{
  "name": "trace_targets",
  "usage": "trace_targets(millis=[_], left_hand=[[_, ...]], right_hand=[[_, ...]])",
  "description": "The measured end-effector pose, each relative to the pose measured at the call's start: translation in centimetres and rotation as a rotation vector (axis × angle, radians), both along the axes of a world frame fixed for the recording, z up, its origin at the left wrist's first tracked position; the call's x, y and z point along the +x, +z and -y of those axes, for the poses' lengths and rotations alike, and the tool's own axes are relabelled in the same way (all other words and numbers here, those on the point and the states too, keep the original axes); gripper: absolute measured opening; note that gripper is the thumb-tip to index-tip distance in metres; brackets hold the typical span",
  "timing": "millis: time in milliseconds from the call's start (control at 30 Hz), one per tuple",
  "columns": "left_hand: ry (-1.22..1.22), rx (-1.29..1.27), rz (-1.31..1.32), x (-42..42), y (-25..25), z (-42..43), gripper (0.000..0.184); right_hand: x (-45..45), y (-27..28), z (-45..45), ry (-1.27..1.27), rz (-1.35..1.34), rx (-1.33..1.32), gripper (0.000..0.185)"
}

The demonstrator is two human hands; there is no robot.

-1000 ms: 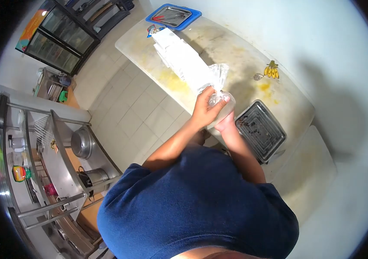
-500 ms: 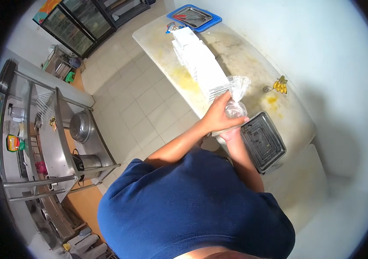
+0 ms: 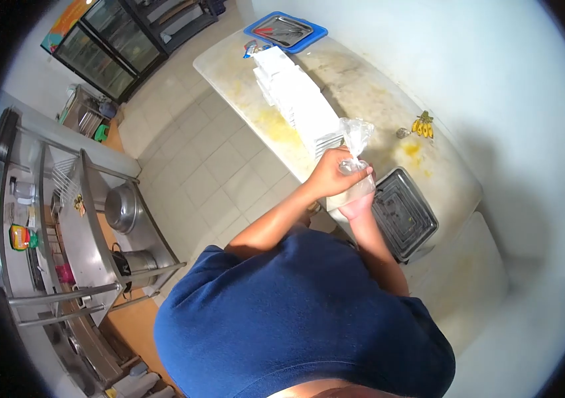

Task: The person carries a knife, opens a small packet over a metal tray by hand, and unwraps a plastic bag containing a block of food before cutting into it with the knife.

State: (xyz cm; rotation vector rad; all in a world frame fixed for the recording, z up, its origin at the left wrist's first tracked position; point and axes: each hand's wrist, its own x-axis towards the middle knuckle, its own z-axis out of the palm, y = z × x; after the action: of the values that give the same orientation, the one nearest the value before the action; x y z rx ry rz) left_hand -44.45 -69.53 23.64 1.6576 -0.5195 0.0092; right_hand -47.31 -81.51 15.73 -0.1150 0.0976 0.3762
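Observation:
A clear plastic bag (image 3: 358, 134) is held up over the near end of the table, its top bunched and flaring above a narrow neck. Its lower part looks pale, though I cannot make out any contents. My left hand (image 3: 333, 174) grips the bag's neck from the left, thumb stretched across it. Underneath, my right hand (image 3: 359, 204) supports the lower part, its fingers mostly hidden behind the bag. Close by on the right lies a dark rectangular tray (image 3: 404, 213). Just beyond my hands, a row of stacked white boxes (image 3: 305, 99) runs along the table.
On the stained pale table (image 3: 368, 79) are a small bunch of bananas (image 3: 422, 126) and, at the far end, a blue tray (image 3: 319, 32) with a metal tray and red-handled tool. A metal shelf rack (image 3: 90, 229) holding pots stands left. A wall (image 3: 494, 86) borders the right.
Both hands still hold the bag; it sits slightly tilted differently, with more of its pale lower part showing. The view has shifted a little, so the table's contents appear slightly displaced.

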Motion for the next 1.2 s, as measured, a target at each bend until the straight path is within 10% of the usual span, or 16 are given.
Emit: trace_targets(millis=[200, 500, 700, 867, 1200], left_hand=[[-0.100, -0.046, -0.079, 0.4, -0.8, 1.3, 0.017], [-0.112, 0.021, 0.058, -1.2, -0.5, 2.6, 0.029], [-0.086, -0.031, 0.078, -2.5, -1.2, 3.6, 0.034], [-0.129, -0.044, -0.058, -2.3, -1.2, 3.0, 0.035], [-0.043, 0.103, 0.242, -3.4, -0.9, 3.3, 0.067]], right_hand=[[-0.4, -2.1, 0.1, -0.293, 0.095, -0.367, 0.044], [-1.9, -2.8, 1.4, -0.175, 0.118, 0.019, 0.048], [-2.7, -2.0, 2.4, -0.508, 0.389, -1.110, 0.032], [-2.2, -2.4, 1.8, -0.228, 0.024, 0.013, 0.038], [-1.9, -3.0, 1.3, -0.154, 0.049, -0.064, 0.039]])
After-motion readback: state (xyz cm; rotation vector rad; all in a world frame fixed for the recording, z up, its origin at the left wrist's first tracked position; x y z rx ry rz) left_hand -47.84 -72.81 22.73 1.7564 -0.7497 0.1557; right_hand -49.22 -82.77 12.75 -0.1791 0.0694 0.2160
